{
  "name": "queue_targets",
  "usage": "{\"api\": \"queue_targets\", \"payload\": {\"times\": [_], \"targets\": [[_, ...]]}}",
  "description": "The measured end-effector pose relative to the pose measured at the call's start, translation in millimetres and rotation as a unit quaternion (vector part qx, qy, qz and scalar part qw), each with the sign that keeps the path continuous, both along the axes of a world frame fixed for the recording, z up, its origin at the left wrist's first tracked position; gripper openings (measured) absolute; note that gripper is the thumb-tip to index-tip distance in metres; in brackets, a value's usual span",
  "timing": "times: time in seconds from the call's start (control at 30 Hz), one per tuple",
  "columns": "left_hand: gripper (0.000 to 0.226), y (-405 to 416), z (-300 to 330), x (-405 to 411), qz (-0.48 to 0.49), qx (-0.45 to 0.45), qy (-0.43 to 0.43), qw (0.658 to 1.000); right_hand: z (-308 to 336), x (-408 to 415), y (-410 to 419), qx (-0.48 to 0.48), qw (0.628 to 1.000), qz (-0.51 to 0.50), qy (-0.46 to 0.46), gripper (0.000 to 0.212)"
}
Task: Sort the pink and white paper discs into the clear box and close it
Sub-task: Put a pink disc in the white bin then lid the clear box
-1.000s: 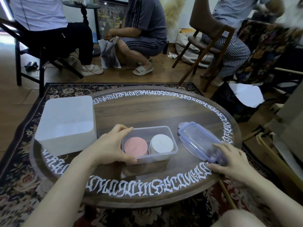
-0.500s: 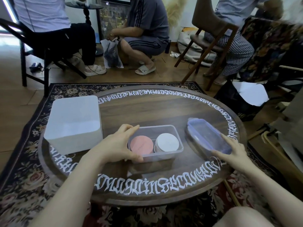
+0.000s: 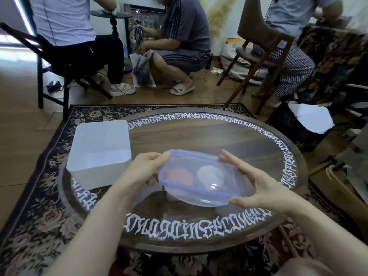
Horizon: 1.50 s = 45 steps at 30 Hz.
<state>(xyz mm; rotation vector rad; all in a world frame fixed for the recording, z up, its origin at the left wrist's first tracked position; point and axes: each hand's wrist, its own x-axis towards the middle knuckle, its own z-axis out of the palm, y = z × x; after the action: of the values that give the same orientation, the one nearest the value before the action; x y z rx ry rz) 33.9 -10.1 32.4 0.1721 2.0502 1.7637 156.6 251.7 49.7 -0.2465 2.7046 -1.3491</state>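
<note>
Both hands hold the lid [image 3: 201, 178] lengthwise left-right (tilted) over the clear box [image 3: 173, 194].

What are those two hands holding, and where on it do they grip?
The clear lid with the purple rim, held above the box. The left hand pinches its left end; the right hand grips its right end, thumb at the near corner.
</note>
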Motion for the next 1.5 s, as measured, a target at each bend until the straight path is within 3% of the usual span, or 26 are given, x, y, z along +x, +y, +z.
{"api": "queue_targets", "payload": {"times": [0.1,0.2,0.33,0.47,0.8,1.17,1.5], "targets": [[0.019,-7.4,-3.7,-3.4,0.037,0.034,-0.061,0.997,-3.3,-11.5,-4.2,0.005,1.0,-0.012,-0.016,0.101],[0.024,-10.6,-11.4,-8.5,0.054,0.025,-0.089,0.994,-13.0,-17.2,-5.8,-0.053,0.992,-0.096,-0.066,0.096],[0.021,-4.8,-23.5,-12.0,0.058,-0.048,-0.032,0.997,-23.7,-30.9,-16.3,-0.148,0.951,-0.271,-0.025,0.057],[0.017,0.4,-27.0,-11.1,0.082,-0.07,0.017,0.994,-24.4,-46.6,-22.8,-0.175,0.916,-0.355,-0.071,0.042],[0.025,4.0,-30.4,-12.7,0.064,-0.143,0.047,0.987,-31.9,-41.9,-25.7,-0.191,0.902,-0.379,-0.075,0.033],[0.025,10.5,-30.1,-8.4,0.067,-0.129,0.013,0.989,-36.0,-38.8,-15.9,0.041,0.945,-0.323,-0.045,0.024],[0.031,20.6,-36.6,4.9,0.104,-0.099,0.009,0.99,-33.4,-44.6,-10.2,-0.105,0.931,-0.336,-0.093,0.036]]}}
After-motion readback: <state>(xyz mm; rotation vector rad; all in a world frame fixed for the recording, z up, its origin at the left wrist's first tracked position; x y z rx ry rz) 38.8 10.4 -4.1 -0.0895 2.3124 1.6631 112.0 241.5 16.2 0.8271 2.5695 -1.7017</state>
